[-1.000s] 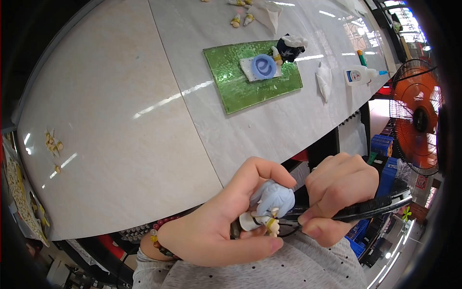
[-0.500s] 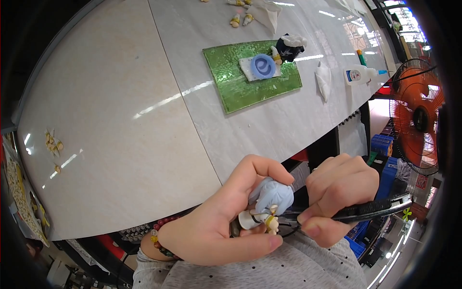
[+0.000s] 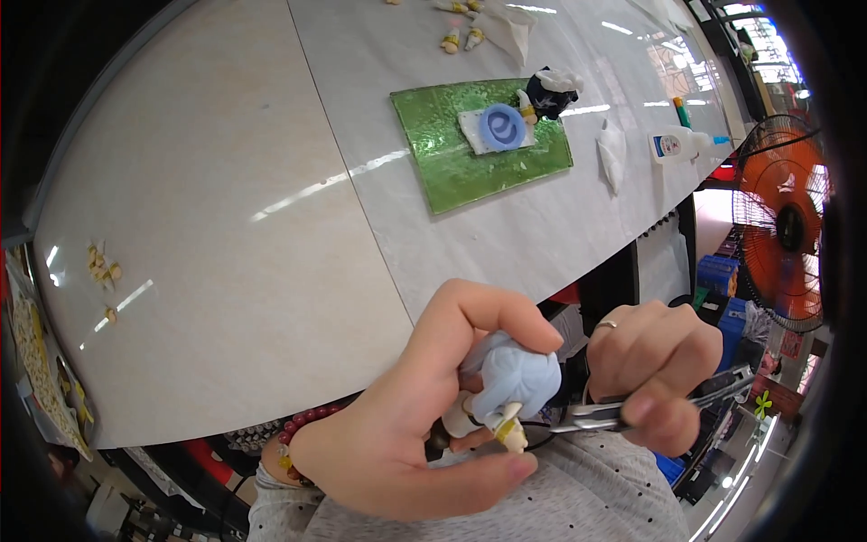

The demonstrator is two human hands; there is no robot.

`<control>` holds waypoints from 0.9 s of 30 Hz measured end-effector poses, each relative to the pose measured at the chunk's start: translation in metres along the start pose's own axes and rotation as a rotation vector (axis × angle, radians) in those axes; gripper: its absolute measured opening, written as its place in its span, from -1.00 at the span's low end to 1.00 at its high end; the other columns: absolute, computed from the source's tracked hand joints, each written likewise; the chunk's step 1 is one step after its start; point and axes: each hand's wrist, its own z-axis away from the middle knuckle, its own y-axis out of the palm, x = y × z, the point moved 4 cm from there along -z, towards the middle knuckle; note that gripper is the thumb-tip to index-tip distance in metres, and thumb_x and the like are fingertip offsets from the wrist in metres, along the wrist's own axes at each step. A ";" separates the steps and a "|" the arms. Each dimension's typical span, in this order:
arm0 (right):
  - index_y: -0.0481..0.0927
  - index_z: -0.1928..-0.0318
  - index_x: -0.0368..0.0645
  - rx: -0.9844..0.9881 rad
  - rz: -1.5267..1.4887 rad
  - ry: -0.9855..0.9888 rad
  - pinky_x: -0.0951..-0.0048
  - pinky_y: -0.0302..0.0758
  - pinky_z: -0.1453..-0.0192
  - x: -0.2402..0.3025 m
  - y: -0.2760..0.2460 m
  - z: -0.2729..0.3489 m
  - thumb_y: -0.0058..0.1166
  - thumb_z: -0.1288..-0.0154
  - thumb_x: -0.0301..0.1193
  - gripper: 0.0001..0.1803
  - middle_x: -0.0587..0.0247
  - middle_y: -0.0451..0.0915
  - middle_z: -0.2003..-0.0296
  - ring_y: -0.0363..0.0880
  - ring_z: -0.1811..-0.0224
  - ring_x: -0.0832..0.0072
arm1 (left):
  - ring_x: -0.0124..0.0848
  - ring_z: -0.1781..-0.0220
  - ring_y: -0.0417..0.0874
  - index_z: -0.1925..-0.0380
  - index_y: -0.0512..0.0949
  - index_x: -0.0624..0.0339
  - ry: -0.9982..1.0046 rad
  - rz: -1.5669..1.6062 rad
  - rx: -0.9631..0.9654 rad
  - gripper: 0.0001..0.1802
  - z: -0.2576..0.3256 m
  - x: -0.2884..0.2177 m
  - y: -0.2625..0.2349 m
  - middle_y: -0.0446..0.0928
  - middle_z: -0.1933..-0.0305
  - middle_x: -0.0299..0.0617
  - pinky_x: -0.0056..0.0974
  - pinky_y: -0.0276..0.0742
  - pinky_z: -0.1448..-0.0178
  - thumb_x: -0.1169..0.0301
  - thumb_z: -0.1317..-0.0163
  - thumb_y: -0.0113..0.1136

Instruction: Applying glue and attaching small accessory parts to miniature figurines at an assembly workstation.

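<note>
My left hand [image 3: 406, 415] is wrapped round a small figurine [image 3: 521, 378] with pale blue hair and a white body. A little arm piece with a gold band [image 3: 508, 431] shows at the figurine's side, near my thumb tip. In my right hand [image 3: 655, 361], closed in a grip, is a pair of metal tweezers [image 3: 596, 415] with a dark grip. The tip of the tweezers points left toward the figurine and stands a little apart from it. Much of the figurine's body is hidden by my left fingers.
A green glass-like board [image 3: 442, 172] on the table bears a round blue cup [image 3: 502, 126] and a dark-haired figurine piece [image 3: 553, 90]. Crumpled tissue [image 3: 611, 155] and a white bottle [image 3: 673, 144] lie to the right. Small gold-banded pieces [image 3: 104, 265] lie at left; an orange fan [image 3: 786, 226] stands right.
My right hand has turned and drawn the tweezers back from the figurine, their metal side now showing. My left hand has tilted the figurine slightly.
</note>
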 end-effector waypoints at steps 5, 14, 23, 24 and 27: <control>0.43 0.54 -0.37 -0.182 -0.173 0.019 0.52 0.08 0.80 0.002 -0.008 0.015 0.04 0.09 -0.61 -0.93 0.16 0.38 0.79 0.19 0.86 0.51 | -0.63 0.34 0.27 -0.01 0.14 0.25 0.027 0.012 0.008 -0.44 0.002 -0.012 0.007 0.26 0.21 -0.26 -0.52 0.21 0.32 0.60 0.01 0.11; 0.38 0.64 -0.27 -0.100 -0.084 0.013 0.59 0.16 0.83 -0.010 0.004 0.011 0.06 -0.01 -0.47 -0.80 0.22 0.34 0.87 0.19 0.93 0.56 | -0.65 0.34 0.26 -0.05 0.09 0.26 -0.026 0.011 0.102 -0.39 0.000 -0.014 0.007 0.27 0.22 -0.28 -0.55 0.16 0.29 0.63 0.05 0.07; 0.42 0.68 -0.32 0.066 -0.069 -0.013 0.62 0.11 0.82 -0.004 0.005 0.000 0.07 0.11 -0.59 -0.87 0.17 0.38 0.84 0.17 0.92 0.55 | -0.59 0.21 0.28 -0.07 0.07 0.24 -0.284 0.352 -0.032 -0.38 0.005 0.003 0.009 0.22 0.10 -0.23 -0.51 0.23 0.22 0.55 0.00 0.11; 0.42 0.68 -0.32 0.120 -0.045 -0.017 0.62 0.09 0.82 -0.002 0.005 -0.002 0.09 0.12 -0.59 -0.86 0.18 0.37 0.85 0.17 0.92 0.55 | -0.63 0.21 0.21 -0.05 0.06 0.21 -0.123 0.072 0.158 -0.42 0.003 0.002 0.009 0.15 0.10 -0.27 -0.52 0.24 0.25 0.56 -0.05 0.10; 0.43 0.68 -0.33 0.198 -0.008 -0.016 0.61 0.04 0.83 -0.003 0.004 -0.005 0.12 0.12 -0.58 -0.86 0.20 0.37 0.85 0.18 0.91 0.56 | -0.65 0.25 0.22 -0.05 0.07 0.21 -0.190 0.030 0.173 -0.42 0.005 0.005 0.006 0.16 0.12 -0.29 -0.53 0.23 0.26 0.54 -0.06 0.10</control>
